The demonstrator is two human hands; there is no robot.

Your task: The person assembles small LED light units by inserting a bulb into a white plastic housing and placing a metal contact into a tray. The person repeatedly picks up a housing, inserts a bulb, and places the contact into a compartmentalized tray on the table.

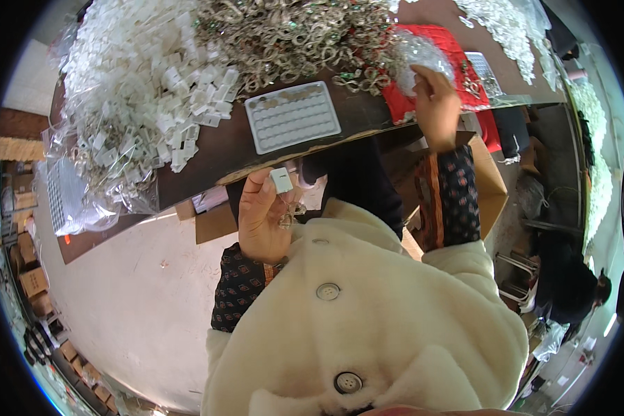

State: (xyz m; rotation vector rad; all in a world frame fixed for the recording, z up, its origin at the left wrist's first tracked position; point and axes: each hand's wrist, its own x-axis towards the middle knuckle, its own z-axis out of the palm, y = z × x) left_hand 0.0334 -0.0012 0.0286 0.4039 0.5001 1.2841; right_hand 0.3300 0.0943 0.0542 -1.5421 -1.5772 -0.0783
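Note:
Just off the table's front edge, my left hand [262,220] pinches a small white card [281,180] with a slot in it. Below the card dangles a shiny metal trinket [291,215], ring-shaped in part, seemingly within or beside clear plastic. My right hand [437,105] reaches over a heap of clear plastic pieces [423,54] on a red cloth [455,43]. Its bent index finger and thumb stay apart at the heap's edge, and I see nothing between them. Between the two hands, a white tray [295,118] with rows of small hollows lies on the table.
A large pile of white cards [152,76] covers the table's left side. Metal trinkets [291,38] are heaped at the back middle. A plastic-wrapped tray stack [83,197] sits at the left corner. Below the edge stands an open cardboard box [489,180]. Another person [568,277] is at far right.

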